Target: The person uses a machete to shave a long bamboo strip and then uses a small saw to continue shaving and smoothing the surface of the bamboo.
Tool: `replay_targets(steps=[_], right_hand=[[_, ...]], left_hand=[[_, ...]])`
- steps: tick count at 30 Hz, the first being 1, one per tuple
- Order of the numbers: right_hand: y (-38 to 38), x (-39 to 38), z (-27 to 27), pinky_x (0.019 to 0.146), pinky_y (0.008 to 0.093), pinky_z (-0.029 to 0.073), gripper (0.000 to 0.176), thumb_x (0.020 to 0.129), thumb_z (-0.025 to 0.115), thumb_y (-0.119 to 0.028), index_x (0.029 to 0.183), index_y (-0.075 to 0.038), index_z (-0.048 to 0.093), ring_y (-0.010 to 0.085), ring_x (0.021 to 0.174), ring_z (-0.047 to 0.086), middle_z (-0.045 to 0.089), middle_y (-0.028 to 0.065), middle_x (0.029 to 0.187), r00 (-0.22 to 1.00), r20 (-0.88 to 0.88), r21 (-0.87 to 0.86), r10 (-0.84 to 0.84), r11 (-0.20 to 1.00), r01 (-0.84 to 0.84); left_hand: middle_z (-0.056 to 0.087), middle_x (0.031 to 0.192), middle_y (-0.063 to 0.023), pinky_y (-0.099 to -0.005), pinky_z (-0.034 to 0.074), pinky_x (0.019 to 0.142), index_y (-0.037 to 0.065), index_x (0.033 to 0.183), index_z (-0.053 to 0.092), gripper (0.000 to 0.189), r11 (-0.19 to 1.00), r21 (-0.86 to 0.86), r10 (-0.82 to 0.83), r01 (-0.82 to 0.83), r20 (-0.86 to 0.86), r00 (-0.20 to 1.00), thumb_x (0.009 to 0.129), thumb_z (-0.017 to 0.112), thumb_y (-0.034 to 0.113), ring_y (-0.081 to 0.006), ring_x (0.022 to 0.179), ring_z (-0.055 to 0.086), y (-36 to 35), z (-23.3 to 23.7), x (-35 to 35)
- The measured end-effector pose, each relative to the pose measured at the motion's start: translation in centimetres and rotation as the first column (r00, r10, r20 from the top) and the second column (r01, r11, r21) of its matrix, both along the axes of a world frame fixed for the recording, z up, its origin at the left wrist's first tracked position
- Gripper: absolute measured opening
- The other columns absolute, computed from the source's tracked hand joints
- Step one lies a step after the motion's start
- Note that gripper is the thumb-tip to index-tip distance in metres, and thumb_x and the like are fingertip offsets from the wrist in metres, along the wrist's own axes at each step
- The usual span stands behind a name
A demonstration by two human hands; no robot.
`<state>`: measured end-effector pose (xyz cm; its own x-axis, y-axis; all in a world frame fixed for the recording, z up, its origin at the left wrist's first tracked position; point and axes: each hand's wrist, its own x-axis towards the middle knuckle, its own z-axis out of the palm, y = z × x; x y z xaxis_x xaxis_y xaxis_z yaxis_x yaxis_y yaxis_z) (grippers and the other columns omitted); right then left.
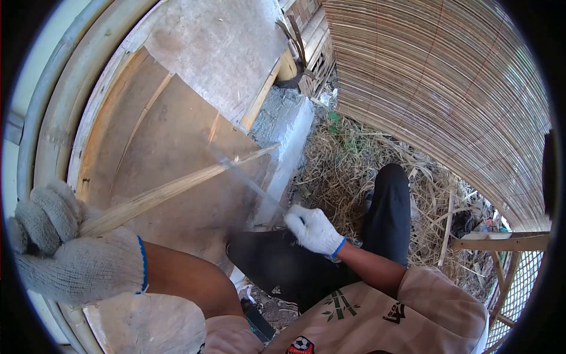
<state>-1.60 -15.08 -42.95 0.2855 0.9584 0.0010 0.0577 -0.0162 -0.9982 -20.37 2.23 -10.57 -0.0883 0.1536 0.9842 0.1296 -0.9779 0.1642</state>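
Note:
My left hand (71,259), in a knitted work glove with a blue cuff edge, is closed around the near end of a split bamboo strip (177,190). The strip slants up to the right over a brown board (171,127), its far end close to a concrete ledge (293,138). In a white glove, my right hand (315,230) is wrapped around the handle of a knife (253,186), above my bent leg. The blade, smeared by motion, crosses the strip in this view near its far end.
Bamboo poles (65,112) curve along the left edge. A slatted bamboo blind (436,88) hangs at upper right. Dry straw (348,159) covers the ground beyond my knees. A wood frame with mesh (519,283) stands at lower right.

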Motion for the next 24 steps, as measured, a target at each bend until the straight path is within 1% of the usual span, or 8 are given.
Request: replay_targets(steps=[4, 6, 10, 12, 16, 18, 20, 24], right_hand=[[0.0, 1.6, 0.4, 0.073, 0.0505, 0.054, 0.034, 0.105, 0.059, -0.033, 0.105, -0.001, 0.068, 0.0484, 0.082, 0.069, 0.067, 0.0285, 0.083, 0.992, 0.052, -0.166, 0.115, 0.981, -0.105], [-0.5, 1.2, 1.5, 0.07, 0.0477, 0.053, 0.029, 0.105, 0.058, -0.028, 0.101, -0.001, 0.067, 0.0417, 0.075, 0.068, 0.064, 0.0242, 0.079, 0.993, 0.073, -0.055, 0.091, 0.995, -0.088], [-0.3, 1.1, 1.9, 0.068, 0.0453, 0.052, 0.023, 0.104, 0.058, -0.023, 0.099, -0.002, 0.066, 0.0369, 0.07, 0.066, 0.061, 0.0207, 0.076, 0.986, 0.11, 0.009, 0.126, 0.992, -0.128], [0.4, 1.1, -0.3, 0.074, 0.0493, 0.055, 0.037, 0.107, 0.055, -0.037, 0.108, -0.002, 0.07, 0.0476, 0.087, 0.07, 0.068, 0.028, 0.085, 0.991, 0.105, -0.179, 0.078, 0.982, -0.059], [-0.3, 1.5, -1.8, 0.074, 0.049, 0.054, 0.041, 0.108, 0.054, -0.039, 0.106, -0.002, 0.07, 0.0464, 0.086, 0.071, 0.068, 0.0282, 0.085, 0.99, 0.12, -0.341, 0.068, 0.94, -0.023], [-1.8, 1.2, -1.3, 0.075, 0.0487, 0.053, 0.041, 0.108, 0.054, -0.039, 0.105, -0.001, 0.069, 0.0459, 0.085, 0.071, 0.068, 0.0281, 0.084, 0.987, 0.106, -0.412, 0.118, 0.909, -0.064], [-2.4, 0.3, -0.8, 0.073, 0.0479, 0.053, 0.044, 0.108, 0.053, -0.041, 0.104, 0.0, 0.068, 0.0454, 0.078, 0.068, 0.067, 0.0285, 0.081, 0.981, 0.12, -0.062, 0.155, 0.987, -0.149], [-0.9, 0.1, -2.0, 0.069, 0.0467, 0.052, 0.035, 0.107, 0.055, -0.033, 0.101, -0.001, 0.067, 0.0425, 0.069, 0.066, 0.063, 0.0261, 0.076, 0.988, 0.086, -0.283, 0.13, 0.954, -0.101]], left_hand=[[0.052, 0.08, -0.0112, -0.0323, 0.059, 0.063, -0.009, 0.109, 0.059, 0.028, 0.979, -0.101, -0.183, 0.178, -0.043, 0.982, 0.101, 0.038, 0.009, -0.0187, 0.06, 0.057, -1.3, -0.2, 2.2], [0.045, 0.073, -0.0088, -0.0276, 0.051, 0.057, -0.001, 0.09, 0.055, 0.028, 0.916, -0.115, 0.397, -0.386, 0.408, 0.822, 0.103, 0.036, 0.013, -0.0173, 0.053, 0.046, -4.2, -0.2, 10.4], [0.038, 0.068, -0.0072, -0.0285, 0.046, 0.054, 0.004, 0.081, 0.049, 0.03, 0.923, -0.166, 0.383, -0.346, 0.456, 0.804, 0.104, 0.033, 0.015, -0.0169, 0.052, 0.038, -4.1, -0.3, 8.5], [0.037, 0.066, -0.0084, -0.0321, 0.049, 0.056, 0.003, 0.083, 0.05, 0.029, 0.976, -0.139, -0.15, 0.169, 0.134, 0.979, 0.104, 0.034, 0.016, -0.0183, 0.053, 0.038, -2.6, -0.8, 1.8], [0.036, 0.065, -0.0085, -0.0322, 0.047, 0.055, 0.004, 0.08, 0.049, 0.03, 0.867, -0.149, -0.486, 0.476, -0.033, 0.873, 0.103, 0.033, 0.014, -0.018, 0.053, 0.037, -2.9, -0.2, 1.4], [0.031, 0.063, -0.0059, -0.0305, 0.04, 0.052, 0.008, 0.072, 0.043, 0.033, 0.981, -0.156, 0.161, -0.118, 0.305, 0.939, 0.103, 0.032, 0.014, -0.0174, 0.053, 0.033, -4.6, -0.9, 4.3], [0.035, 0.063, -0.0068, -0.0309, 0.043, 0.051, 0.006, 0.073, 0.047, 0.034, 0.975, -0.175, 0.187, -0.139, 0.302, 0.935, 0.102, 0.032, 0.013, -0.0186, 0.052, 0.037, -4.8, -1.2, 3.0], [0.051, 0.065, -0.013, -0.0382, 0.064, 0.06, -0.011, 0.088, 0.063, 0.04, 0.875, -0.165, 0.482, -0.454, 0.353, 0.802, 0.101, 0.033, 0.013, -0.0247, 0.051, 0.055, -4.7, -2.9, 1.8]])
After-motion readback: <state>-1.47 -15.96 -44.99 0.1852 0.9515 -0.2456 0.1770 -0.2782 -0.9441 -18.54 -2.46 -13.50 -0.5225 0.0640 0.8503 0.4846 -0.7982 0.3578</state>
